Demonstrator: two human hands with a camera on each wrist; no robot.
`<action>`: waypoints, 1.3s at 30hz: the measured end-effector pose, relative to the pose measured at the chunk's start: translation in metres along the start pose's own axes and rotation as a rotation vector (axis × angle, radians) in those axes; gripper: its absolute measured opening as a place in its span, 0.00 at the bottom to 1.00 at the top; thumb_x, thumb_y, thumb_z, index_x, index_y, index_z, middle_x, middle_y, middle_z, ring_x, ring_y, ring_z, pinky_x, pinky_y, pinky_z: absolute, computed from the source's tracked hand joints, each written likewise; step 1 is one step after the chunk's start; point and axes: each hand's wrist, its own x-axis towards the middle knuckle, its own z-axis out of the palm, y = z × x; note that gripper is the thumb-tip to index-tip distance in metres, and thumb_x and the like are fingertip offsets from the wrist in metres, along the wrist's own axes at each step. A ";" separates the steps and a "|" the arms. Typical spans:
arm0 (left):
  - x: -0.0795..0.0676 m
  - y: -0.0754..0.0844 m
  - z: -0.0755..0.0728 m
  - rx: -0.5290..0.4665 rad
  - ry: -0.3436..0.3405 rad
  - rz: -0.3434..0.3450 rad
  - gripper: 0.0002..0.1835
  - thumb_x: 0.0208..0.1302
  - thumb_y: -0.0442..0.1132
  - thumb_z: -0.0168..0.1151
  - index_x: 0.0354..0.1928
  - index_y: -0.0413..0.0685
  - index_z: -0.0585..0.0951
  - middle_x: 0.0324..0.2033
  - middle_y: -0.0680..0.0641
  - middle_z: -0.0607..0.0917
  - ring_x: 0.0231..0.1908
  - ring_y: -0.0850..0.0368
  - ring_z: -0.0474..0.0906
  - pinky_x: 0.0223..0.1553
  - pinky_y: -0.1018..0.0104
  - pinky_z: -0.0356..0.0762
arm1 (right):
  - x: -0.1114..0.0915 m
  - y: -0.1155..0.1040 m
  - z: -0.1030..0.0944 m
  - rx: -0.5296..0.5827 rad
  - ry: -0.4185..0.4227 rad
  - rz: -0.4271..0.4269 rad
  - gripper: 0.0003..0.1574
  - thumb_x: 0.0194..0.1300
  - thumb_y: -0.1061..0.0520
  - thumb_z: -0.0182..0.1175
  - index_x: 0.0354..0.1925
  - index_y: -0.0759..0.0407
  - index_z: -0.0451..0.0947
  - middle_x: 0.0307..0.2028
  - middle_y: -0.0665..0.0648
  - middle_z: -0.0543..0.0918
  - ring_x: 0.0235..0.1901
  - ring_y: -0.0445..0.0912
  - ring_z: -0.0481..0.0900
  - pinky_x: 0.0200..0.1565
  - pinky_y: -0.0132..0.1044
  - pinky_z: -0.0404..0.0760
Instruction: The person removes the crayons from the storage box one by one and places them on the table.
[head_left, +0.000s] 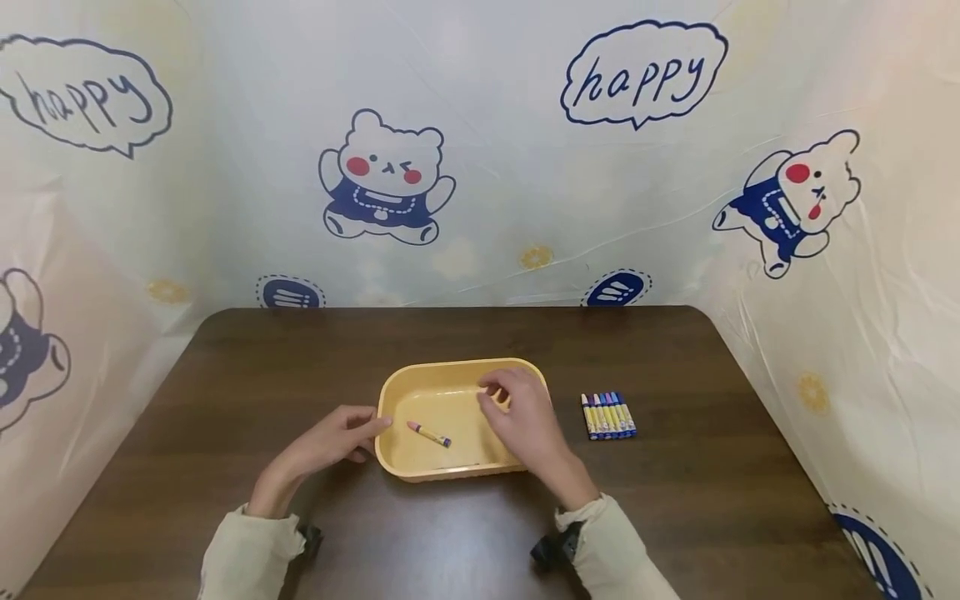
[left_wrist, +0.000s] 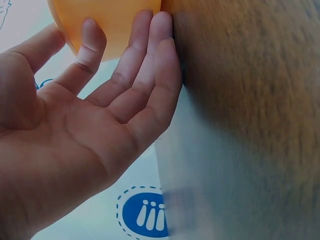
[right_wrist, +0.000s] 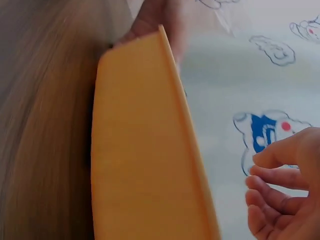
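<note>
The left hand [head_left: 333, 440], fingers straight, touches the yellow tray's [head_left: 397, 392] left wall mid-desk. The right hand [head_left: 525, 417] hovers loosely curled, holding nothing, right of the crayon [head_left: 429, 434] lying inside.

My dark wood table [head_left: 225, 400] sits inside a white plastic sheet [head_left: 510, 192] printed with bears [head_left: 386, 179] and "happy" bubbles [head_left: 643, 73]. Blue dotted ovals [head_left: 617, 288] line the sheet's bottom edge.
</note>
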 end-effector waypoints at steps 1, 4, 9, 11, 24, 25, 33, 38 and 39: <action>-0.001 -0.001 0.000 -0.003 0.000 0.000 0.20 0.62 0.52 0.52 0.37 0.39 0.76 0.33 0.42 0.81 0.34 0.48 0.77 0.36 0.57 0.77 | 0.001 -0.003 0.008 0.009 -0.029 -0.007 0.07 0.53 0.58 0.62 0.34 0.56 0.80 0.27 0.49 0.78 0.28 0.43 0.74 0.31 0.30 0.71; -0.002 -0.004 0.001 -0.004 0.003 0.004 0.20 0.62 0.52 0.52 0.37 0.39 0.76 0.33 0.41 0.81 0.34 0.48 0.77 0.36 0.56 0.77 | 0.002 -0.010 0.030 0.021 -0.136 0.007 0.09 0.52 0.57 0.62 0.35 0.56 0.79 0.28 0.50 0.79 0.30 0.44 0.75 0.33 0.30 0.72; -0.002 -0.003 -0.001 0.001 0.008 0.016 0.20 0.62 0.53 0.52 0.38 0.41 0.77 0.32 0.41 0.81 0.33 0.49 0.77 0.36 0.56 0.77 | -0.001 -0.014 0.056 -0.062 -0.302 0.033 0.13 0.51 0.57 0.61 0.38 0.56 0.79 0.30 0.50 0.78 0.33 0.43 0.74 0.34 0.31 0.72; 0.000 0.000 -0.001 -0.002 0.006 0.018 0.20 0.63 0.53 0.52 0.38 0.40 0.77 0.32 0.41 0.81 0.34 0.48 0.77 0.36 0.56 0.77 | -0.003 -0.013 0.059 -0.120 -0.349 0.030 0.14 0.50 0.56 0.61 0.39 0.56 0.79 0.30 0.49 0.77 0.34 0.42 0.71 0.33 0.32 0.71; 0.002 -0.003 0.000 0.015 0.001 -0.016 0.20 0.62 0.54 0.51 0.36 0.41 0.77 0.32 0.43 0.81 0.34 0.50 0.76 0.36 0.57 0.77 | 0.000 -0.006 0.062 -0.113 -0.549 0.120 0.07 0.49 0.58 0.61 0.31 0.56 0.78 0.20 0.48 0.71 0.22 0.41 0.68 0.24 0.30 0.67; 0.002 -0.002 0.000 0.015 0.002 -0.016 0.20 0.62 0.53 0.51 0.36 0.41 0.77 0.32 0.43 0.81 0.34 0.49 0.76 0.36 0.57 0.77 | 0.000 -0.006 0.062 -0.114 -0.550 0.126 0.05 0.49 0.58 0.61 0.29 0.55 0.78 0.20 0.47 0.70 0.22 0.40 0.68 0.24 0.30 0.67; 0.002 -0.004 0.001 0.019 0.006 -0.016 0.21 0.62 0.54 0.51 0.38 0.42 0.78 0.32 0.43 0.81 0.33 0.49 0.76 0.36 0.58 0.77 | -0.003 -0.006 0.063 -0.136 -0.536 0.158 0.03 0.50 0.57 0.62 0.25 0.52 0.76 0.21 0.47 0.71 0.24 0.40 0.68 0.25 0.30 0.66; 0.001 -0.002 0.001 0.018 0.010 -0.009 0.21 0.62 0.54 0.51 0.39 0.42 0.78 0.32 0.42 0.81 0.33 0.49 0.76 0.35 0.58 0.77 | -0.004 -0.006 0.063 -0.169 -0.483 0.114 0.08 0.50 0.58 0.60 0.18 0.50 0.73 0.22 0.47 0.69 0.25 0.40 0.66 0.26 0.29 0.65; 0.001 -0.002 0.001 0.019 0.011 -0.009 0.21 0.62 0.54 0.51 0.40 0.42 0.78 0.32 0.42 0.81 0.33 0.49 0.76 0.35 0.59 0.77 | -0.003 -0.006 0.063 -0.171 -0.476 0.107 0.08 0.50 0.59 0.59 0.18 0.50 0.73 0.22 0.47 0.69 0.25 0.40 0.66 0.26 0.29 0.65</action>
